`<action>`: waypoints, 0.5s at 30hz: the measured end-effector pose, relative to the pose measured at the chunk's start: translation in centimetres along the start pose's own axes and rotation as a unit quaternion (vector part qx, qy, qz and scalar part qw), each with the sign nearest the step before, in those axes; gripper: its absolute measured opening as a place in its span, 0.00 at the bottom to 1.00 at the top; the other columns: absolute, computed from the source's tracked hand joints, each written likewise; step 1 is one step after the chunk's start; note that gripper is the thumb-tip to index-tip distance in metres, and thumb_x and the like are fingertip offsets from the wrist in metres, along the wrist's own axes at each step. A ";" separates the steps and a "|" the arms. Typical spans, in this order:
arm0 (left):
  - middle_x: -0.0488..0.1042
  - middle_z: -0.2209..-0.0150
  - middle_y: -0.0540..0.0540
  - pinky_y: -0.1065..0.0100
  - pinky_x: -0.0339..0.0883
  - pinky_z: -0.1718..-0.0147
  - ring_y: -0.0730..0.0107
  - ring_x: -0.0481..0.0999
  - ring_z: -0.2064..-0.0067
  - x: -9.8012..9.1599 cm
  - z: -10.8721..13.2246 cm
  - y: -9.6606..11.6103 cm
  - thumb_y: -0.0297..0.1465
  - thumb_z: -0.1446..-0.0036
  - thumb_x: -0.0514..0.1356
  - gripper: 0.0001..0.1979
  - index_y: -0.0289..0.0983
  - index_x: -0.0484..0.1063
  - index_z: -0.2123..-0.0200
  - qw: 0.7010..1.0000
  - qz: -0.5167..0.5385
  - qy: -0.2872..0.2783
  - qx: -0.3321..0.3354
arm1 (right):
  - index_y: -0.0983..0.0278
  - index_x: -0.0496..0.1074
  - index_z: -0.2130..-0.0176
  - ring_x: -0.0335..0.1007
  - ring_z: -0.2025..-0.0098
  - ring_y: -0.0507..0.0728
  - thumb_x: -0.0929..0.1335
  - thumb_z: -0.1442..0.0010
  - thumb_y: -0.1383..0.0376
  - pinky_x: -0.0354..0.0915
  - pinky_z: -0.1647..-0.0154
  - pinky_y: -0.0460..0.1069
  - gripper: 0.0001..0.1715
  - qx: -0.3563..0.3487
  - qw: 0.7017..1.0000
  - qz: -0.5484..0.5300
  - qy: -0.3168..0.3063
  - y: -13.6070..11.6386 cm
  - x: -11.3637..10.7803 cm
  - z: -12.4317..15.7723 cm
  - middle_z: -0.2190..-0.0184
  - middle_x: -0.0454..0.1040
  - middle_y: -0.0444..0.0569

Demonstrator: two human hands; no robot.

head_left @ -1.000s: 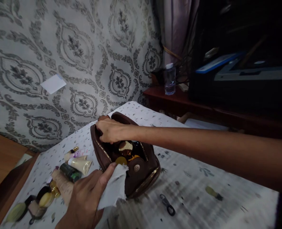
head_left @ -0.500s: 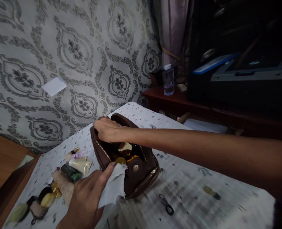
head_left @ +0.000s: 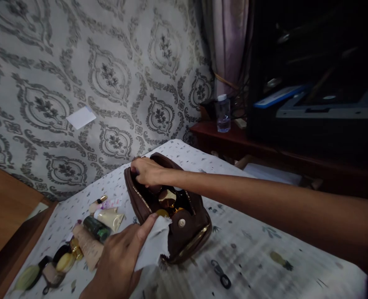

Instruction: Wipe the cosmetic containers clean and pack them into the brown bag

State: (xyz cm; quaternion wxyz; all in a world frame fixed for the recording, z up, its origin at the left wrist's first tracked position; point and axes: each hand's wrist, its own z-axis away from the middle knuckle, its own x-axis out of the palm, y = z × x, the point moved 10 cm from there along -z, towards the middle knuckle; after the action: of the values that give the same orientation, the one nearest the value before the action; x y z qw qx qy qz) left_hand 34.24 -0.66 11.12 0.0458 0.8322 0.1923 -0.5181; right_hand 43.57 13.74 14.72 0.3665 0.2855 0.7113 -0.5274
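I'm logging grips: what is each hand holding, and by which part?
Left hand: white cloth, by its left edge. Right hand: can't tell, grip hidden in the brown bag.

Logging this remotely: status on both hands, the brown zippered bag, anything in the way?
Left hand: holding frayed white cloth-like piece. Right hand: inside brown zippered bag, grip hidden. Bag: open, on patterned white sheet. Blocking: right forearm, across its opening.
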 end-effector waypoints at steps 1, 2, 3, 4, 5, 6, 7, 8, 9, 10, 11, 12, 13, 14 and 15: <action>0.80 0.56 0.40 0.69 0.75 0.69 0.64 0.82 0.64 0.0 0.0 0.0 0.42 0.29 0.39 0.29 0.39 0.45 0.29 1.000 0.000 -0.004 0.000 | 0.65 0.75 0.54 0.76 0.62 0.55 0.69 0.53 0.78 0.64 0.69 0.43 0.25 0.000 1.000 -0.002 0.005 0.1 0.0 0.0 0.59 0.79 0.50; 0.80 0.56 0.40 0.69 0.75 0.69 0.64 0.82 0.64 0.0 -0.1 0.0 0.42 0.29 0.39 0.29 0.39 0.44 0.29 1.000 -0.001 -0.006 -0.001 | 0.64 0.75 0.54 0.76 0.62 0.55 0.69 0.53 0.78 0.64 0.68 0.43 0.25 0.001 1.000 -0.004 0.009 0.1 0.1 -0.1 0.59 0.79 0.50; 0.80 0.55 0.40 0.69 0.75 0.68 0.64 0.82 0.64 -0.1 -0.2 0.0 0.41 0.29 0.40 0.29 0.40 0.43 0.29 1.000 -0.002 -0.006 -0.004 | 0.64 0.75 0.54 0.76 0.62 0.54 0.69 0.52 0.78 0.64 0.68 0.43 0.25 0.001 1.000 -0.008 0.012 0.2 0.1 -0.2 0.60 0.79 0.49; 0.80 0.55 0.40 0.69 0.74 0.68 0.64 0.82 0.64 -0.2 -0.3 0.0 0.41 0.29 0.40 0.29 0.41 0.42 0.28 1.000 0.001 -0.004 -0.007 | 0.64 0.75 0.53 0.76 0.62 0.54 0.69 0.52 0.77 0.64 0.68 0.42 0.25 0.002 1.000 -0.012 0.017 0.3 0.0 -0.3 0.61 0.79 0.49; 0.80 0.54 0.41 0.69 0.74 0.68 0.63 0.82 0.64 -0.4 -0.3 -0.1 0.42 0.30 0.41 0.30 0.42 0.43 0.29 1.000 0.010 0.000 -0.012 | 0.64 0.74 0.53 0.75 0.62 0.54 0.69 0.51 0.77 0.63 0.67 0.42 0.25 0.002 1.000 -0.017 0.022 0.3 -0.2 -0.4 0.62 0.79 0.48; 0.80 0.53 0.41 0.69 0.74 0.67 0.63 0.82 0.63 -0.4 -0.2 -0.2 0.43 0.30 0.42 0.30 0.43 0.44 0.29 0.999 0.027 -0.002 -0.019 | 0.64 0.74 0.52 0.75 0.63 0.53 0.69 0.51 0.77 0.63 0.66 0.42 0.25 0.002 0.999 -0.022 0.028 0.3 -0.6 -0.4 0.64 0.79 0.47; 0.80 0.51 0.42 0.70 0.75 0.65 0.62 0.83 0.61 -0.3 -0.1 -0.4 0.44 0.30 0.43 0.30 0.44 0.45 0.29 0.998 0.051 -0.008 -0.029 | 0.64 0.73 0.51 0.75 0.64 0.53 0.69 0.49 0.76 0.64 0.66 0.42 0.25 0.001 0.999 -0.027 0.034 0.3 -1.0 -0.3 0.66 0.79 0.46; 0.79 0.49 0.42 0.70 0.75 0.63 0.61 0.82 0.58 -0.2 0.2 -0.7 0.45 0.31 0.45 0.30 0.45 0.48 0.29 0.996 0.082 -0.012 -0.044 | 0.65 0.73 0.50 0.75 0.66 0.52 0.68 0.48 0.76 0.64 0.65 0.42 0.24 0.000 0.999 -0.031 0.040 0.2 -1.5 -0.1 0.68 0.79 0.46; 0.78 0.47 0.43 0.70 0.74 0.60 0.61 0.82 0.55 0.0 0.7 -1.0 0.46 0.32 0.47 0.29 0.46 0.51 0.30 0.991 0.114 -0.019 -0.067 | 0.65 0.72 0.50 0.75 0.68 0.51 0.68 0.46 0.75 0.64 0.65 0.42 0.23 -0.002 0.998 -0.037 0.047 0.1 -2.1 0.3 0.70 0.78 0.45; 0.76 0.44 0.45 0.70 0.74 0.56 0.60 0.80 0.51 0.3 1.3 -1.7 0.45 0.33 0.49 0.28 0.47 0.55 0.32 0.984 0.144 -0.023 -0.104 | 0.65 0.72 0.50 0.74 0.70 0.51 0.67 0.44 0.74 0.64 0.66 0.42 0.21 -0.004 0.997 -0.050 0.059 0.0 -2.7 0.8 0.72 0.78 0.43; 0.74 0.42 0.46 0.69 0.72 0.52 0.59 0.78 0.47 0.4 2.1 -2.5 0.44 0.33 0.51 0.27 0.47 0.59 0.34 0.973 0.172 -0.018 -0.153 | 0.66 0.72 0.51 0.73 0.72 0.51 0.67 0.43 0.74 0.64 0.67 0.42 0.19 -0.006 0.995 -0.069 0.074 -0.1 -3.4 1.6 0.74 0.77 0.42; 0.72 0.40 0.46 0.67 0.70 0.48 0.57 0.76 0.44 0.4 3.2 -3.5 0.43 0.34 0.52 0.25 0.46 0.63 0.35 0.957 0.198 -0.001 -0.211 | 0.66 0.72 0.53 0.71 0.75 0.50 0.66 0.42 0.74 0.64 0.68 0.42 0.17 -0.009 0.991 -0.096 0.092 -0.3 -4.1 2.5 0.77 0.75 0.41; 0.71 0.39 0.46 0.65 0.68 0.44 0.56 0.73 0.41 0.4 4.4 -4.6 0.42 0.35 0.53 0.25 0.45 0.66 0.37 0.936 0.222 0.023 -0.271 | 0.65 0.72 0.55 0.70 0.77 0.50 0.66 0.42 0.74 0.63 0.70 0.42 0.14 -0.015 0.985 -0.131 0.112 -0.4 -4.7 3.6 0.79 0.73 0.40; 0.70 0.39 0.46 0.63 0.65 0.42 0.55 0.71 0.39 0.3 5.7 -5.6 0.42 0.36 0.54 0.24 0.43 0.69 0.39 0.911 0.245 0.046 -0.329 | 0.65 0.72 0.57 0.68 0.79 0.49 0.65 0.42 0.74 0.62 0.72 0.42 0.13 -0.023 0.977 -0.166 0.129 -0.5 -5.1 4.7 0.80 0.72 0.39; 0.71 0.39 0.45 0.61 0.63 0.40 0.54 0.70 0.38 0.3 7.0 -6.5 0.42 0.37 0.54 0.24 0.42 0.71 0.41 0.884 0.268 0.065 -0.378 | 0.65 0.72 0.59 0.66 0.80 0.49 0.65 0.41 0.74 0.62 0.74 0.42 0.11 -0.035 0.969 -0.197 0.143 -0.7 -5.4 5.9 0.80 0.71 0.39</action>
State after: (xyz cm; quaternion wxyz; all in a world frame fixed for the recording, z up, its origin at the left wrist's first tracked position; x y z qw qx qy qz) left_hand 26.12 3.48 8.42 0.4811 0.8036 0.1454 -0.3188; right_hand 47.36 7.78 18.50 0.1593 0.1995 0.8165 -0.5178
